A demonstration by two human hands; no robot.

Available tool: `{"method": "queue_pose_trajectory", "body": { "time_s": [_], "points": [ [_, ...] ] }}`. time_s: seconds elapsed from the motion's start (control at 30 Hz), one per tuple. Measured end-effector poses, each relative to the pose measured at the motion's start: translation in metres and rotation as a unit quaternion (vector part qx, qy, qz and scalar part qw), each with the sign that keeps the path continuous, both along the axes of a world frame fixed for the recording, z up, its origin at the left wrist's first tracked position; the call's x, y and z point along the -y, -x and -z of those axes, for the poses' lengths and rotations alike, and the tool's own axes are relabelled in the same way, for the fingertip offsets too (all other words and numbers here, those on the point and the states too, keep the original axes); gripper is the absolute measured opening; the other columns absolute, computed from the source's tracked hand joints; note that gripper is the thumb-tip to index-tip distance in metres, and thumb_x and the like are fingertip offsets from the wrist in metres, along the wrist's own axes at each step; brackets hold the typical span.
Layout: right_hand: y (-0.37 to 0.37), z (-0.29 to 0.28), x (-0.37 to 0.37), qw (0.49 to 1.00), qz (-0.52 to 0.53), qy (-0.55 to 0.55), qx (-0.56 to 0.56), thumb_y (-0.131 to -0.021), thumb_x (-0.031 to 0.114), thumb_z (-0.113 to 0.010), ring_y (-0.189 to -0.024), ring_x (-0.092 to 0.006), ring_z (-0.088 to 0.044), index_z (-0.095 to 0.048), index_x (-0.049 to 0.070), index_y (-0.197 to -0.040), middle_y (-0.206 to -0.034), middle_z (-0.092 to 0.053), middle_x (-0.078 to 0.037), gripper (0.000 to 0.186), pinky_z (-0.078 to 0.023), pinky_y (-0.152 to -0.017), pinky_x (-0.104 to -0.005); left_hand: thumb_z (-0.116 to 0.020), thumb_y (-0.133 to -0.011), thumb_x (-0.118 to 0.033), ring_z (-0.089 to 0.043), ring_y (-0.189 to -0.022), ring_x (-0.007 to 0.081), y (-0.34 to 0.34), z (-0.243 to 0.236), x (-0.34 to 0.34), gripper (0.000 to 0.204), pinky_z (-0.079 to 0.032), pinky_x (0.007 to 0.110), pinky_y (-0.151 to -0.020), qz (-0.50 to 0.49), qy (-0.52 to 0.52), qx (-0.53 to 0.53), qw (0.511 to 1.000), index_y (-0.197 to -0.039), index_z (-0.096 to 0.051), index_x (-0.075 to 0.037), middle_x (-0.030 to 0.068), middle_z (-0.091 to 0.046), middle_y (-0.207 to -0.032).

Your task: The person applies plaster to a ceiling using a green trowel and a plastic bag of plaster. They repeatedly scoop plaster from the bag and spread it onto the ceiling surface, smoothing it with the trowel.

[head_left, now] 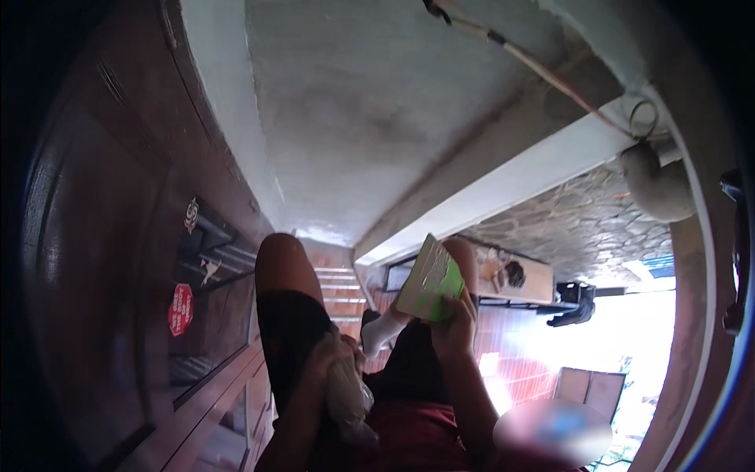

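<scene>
My right hand [456,326] is closed on the lower edge of a flat green panel [432,283], held up in front of my right knee. A pale grey, shiny patch covers part of its face; what kind of thing it is I cannot tell. My left hand [322,362], somewhat blurred, rests over my left thigh, wrapped round a whitish, crumpled clear plastic bag [348,393] that hangs toward my lap. What the bag contains does not show clearly. The two hands are apart, and my dark shorts [405,366] lie between them.
A dark wooden door [118,259] with stickers on its glass stands at left. Steps [340,295] lie beyond my knees, below a grey wall [346,118]. To the right are a long bench or table [527,282] with things on it, a stone wall [550,212] and a pipe [653,185].
</scene>
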State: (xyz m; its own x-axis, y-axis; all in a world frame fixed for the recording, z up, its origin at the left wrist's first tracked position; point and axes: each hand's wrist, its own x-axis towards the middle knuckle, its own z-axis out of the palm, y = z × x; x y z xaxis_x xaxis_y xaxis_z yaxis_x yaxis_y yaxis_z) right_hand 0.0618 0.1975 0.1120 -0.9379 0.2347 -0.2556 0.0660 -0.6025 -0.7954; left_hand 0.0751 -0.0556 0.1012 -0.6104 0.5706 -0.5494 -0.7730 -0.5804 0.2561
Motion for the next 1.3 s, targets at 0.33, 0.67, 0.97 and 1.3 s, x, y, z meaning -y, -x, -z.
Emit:
{"method": "queue_pose_trajectory", "body": {
  "time_s": [0.33, 0.67, 0.97, 1.3],
  "points": [
    [-0.021, -0.016, 0.02, 1.0, 0.013, -0.003, 0.022, -0.087, 0.011, -0.048, -0.089, -0.0214, -0.062, -0.039, 0.003, -0.138, -0.109, -0.057, -0.01, 0.052, -0.056, -0.063, -0.034, -0.067, -0.085, -0.014, -0.065, -0.079, 0.0198, -0.093, -0.046, 0.002, 0.024, -0.054, 0.036, -0.074, -0.01, 0.122, -0.092, 0.988, -0.102, -0.056, -0.002, 0.0126, -0.064, -0.087],
    [-0.039, 0.004, 0.029, 0.997, -0.07, 0.018, 0.027, -0.088, 0.01, -0.049, -0.102, -0.0206, -0.058, -0.038, 0.0, -0.141, -0.118, -0.056, -0.011, 0.055, -0.05, -0.08, -0.032, -0.072, -0.082, -0.009, -0.065, -0.089, 0.0164, -0.115, -0.054, -0.012, 0.032, -0.052, 0.032, -0.082, 0.028, 0.228, -0.236, 0.944, -0.108, -0.057, 0.0, 0.0085, -0.067, -0.093],
    [-0.037, 0.009, 0.032, 0.997, -0.066, 0.025, 0.011, -0.087, 0.008, -0.049, -0.115, -0.0229, -0.055, -0.04, -0.001, -0.139, -0.124, -0.055, -0.013, 0.053, -0.043, -0.1, -0.0358, -0.087, -0.067, -0.018, -0.066, -0.092, 0.0162, -0.109, -0.078, 0.012, 0.05, -0.052, 0.032, -0.085, 0.233, 0.363, -0.347, 0.832, -0.108, -0.062, -0.003, 0.0065, -0.068, -0.098],
    [-0.031, -0.001, 0.0, 1.0, -0.023, -0.012, -0.007, -0.089, 0.01, -0.048, -0.097, -0.0223, -0.06, -0.04, 0.003, -0.138, -0.114, -0.055, -0.01, 0.05, -0.053, -0.076, -0.0365, -0.083, -0.07, -0.029, -0.066, -0.092, 0.0298, -0.12, -0.084, 0.001, 0.04, -0.053, 0.038, -0.081, 0.188, 0.512, -0.433, 0.717, -0.097, -0.065, -0.006, 0.0129, -0.066, -0.093]
  ]
}}
